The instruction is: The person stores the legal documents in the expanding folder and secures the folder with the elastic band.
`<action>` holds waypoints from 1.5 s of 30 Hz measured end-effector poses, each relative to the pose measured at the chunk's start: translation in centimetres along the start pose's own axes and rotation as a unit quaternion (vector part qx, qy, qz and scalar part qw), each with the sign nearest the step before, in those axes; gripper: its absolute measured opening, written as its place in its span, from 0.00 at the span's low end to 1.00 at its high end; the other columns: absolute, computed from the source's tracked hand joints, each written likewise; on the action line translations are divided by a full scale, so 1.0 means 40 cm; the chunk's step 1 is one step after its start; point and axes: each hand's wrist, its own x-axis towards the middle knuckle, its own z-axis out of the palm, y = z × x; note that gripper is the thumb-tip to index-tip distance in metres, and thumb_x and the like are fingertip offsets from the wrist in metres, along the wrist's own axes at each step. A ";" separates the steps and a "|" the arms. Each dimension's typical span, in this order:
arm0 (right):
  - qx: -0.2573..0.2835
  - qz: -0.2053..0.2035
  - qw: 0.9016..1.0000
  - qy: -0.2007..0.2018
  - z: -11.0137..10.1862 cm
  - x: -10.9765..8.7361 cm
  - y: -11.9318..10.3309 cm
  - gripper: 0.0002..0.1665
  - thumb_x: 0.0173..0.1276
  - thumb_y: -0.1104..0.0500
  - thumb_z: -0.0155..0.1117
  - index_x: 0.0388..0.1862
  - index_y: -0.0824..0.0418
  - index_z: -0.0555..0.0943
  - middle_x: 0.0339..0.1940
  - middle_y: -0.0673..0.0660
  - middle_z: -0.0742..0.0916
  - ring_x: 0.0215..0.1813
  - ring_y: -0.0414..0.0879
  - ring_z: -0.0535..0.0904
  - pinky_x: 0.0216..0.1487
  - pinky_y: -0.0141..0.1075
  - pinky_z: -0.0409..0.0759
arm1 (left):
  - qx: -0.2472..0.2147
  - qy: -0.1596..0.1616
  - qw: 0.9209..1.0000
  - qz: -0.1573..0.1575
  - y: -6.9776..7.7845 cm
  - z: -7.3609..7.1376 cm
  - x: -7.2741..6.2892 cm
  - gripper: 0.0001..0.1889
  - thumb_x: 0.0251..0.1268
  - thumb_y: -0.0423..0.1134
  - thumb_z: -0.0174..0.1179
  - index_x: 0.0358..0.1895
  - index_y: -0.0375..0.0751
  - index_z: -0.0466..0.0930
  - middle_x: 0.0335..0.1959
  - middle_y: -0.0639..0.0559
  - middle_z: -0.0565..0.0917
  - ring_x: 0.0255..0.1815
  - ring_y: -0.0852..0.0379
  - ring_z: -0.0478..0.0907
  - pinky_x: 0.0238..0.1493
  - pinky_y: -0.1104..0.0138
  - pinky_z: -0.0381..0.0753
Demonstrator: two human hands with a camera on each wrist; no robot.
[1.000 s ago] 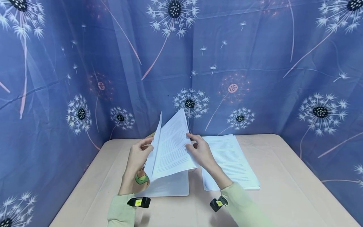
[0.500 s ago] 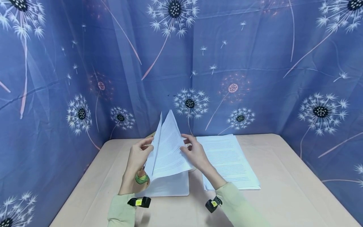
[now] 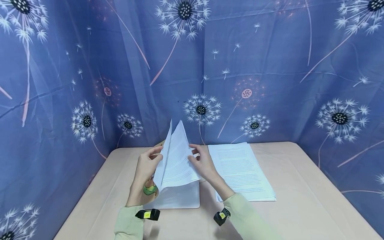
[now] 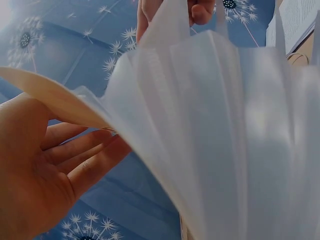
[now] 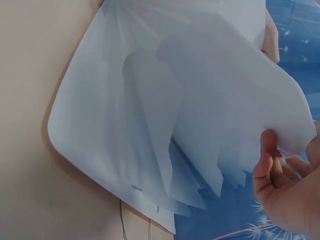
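An expanding file folder (image 3: 181, 197) stands fanned out on the table. Its tan cover (image 4: 52, 97) and translucent pleats (image 4: 210, 130) fill much of the left wrist view. My left hand (image 3: 147, 165) grips the raised left side, fingers behind the cover. Printed sheets (image 3: 177, 165) stick up from the folder, tilted and bowed. With thumb and fingers, my right hand (image 3: 204, 162) pinches their right edge; in the right wrist view a white sheet (image 5: 285, 107) curves down to that hand. The sheets' lower edges inside the pleats are partly hidden.
Right of the folder lies a stack of printed papers (image 3: 240, 170) on the beige table (image 3: 300, 200). Thin cords (image 5: 122, 220) hang by the folder's edge. A blue dandelion-patterned curtain (image 3: 270, 66) encloses the back and sides.
My right hand has moved left and slightly down, bringing the sheets' right edge closer to the left side; they bow more. The left hand has stayed in place.
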 end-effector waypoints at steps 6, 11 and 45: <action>-0.024 0.000 1.000 0.011 0.022 0.000 0.004 0.26 0.62 0.67 0.64 0.61 0.65 0.79 0.38 0.60 0.84 0.29 0.42 0.76 0.34 0.26 0.75 | -0.003 0.004 1.000 -0.002 0.002 0.001 -0.002 0.20 0.65 0.41 0.57 0.60 0.51 0.82 0.50 0.45 0.87 0.32 0.54 0.78 0.28 0.69 0.73; -0.021 0.019 1.000 0.000 0.040 -0.004 0.006 0.26 0.64 0.66 0.62 0.63 0.64 0.77 0.39 0.59 0.83 0.26 0.38 0.73 0.32 0.27 0.73 | 0.004 0.008 1.000 0.000 0.005 0.001 -0.002 0.20 0.65 0.40 0.57 0.60 0.51 0.82 0.50 0.46 0.87 0.39 0.53 0.81 0.33 0.68 0.75; -0.061 0.045 0.993 -0.094 0.109 -0.031 -0.012 0.27 0.73 0.53 0.59 0.67 0.62 0.76 0.38 0.51 0.85 0.31 0.37 0.74 0.30 0.29 0.72 | 0.002 0.014 1.000 0.011 0.003 0.001 0.004 0.19 0.66 0.38 0.58 0.58 0.50 0.83 0.53 0.48 0.87 0.48 0.51 0.85 0.41 0.68 0.79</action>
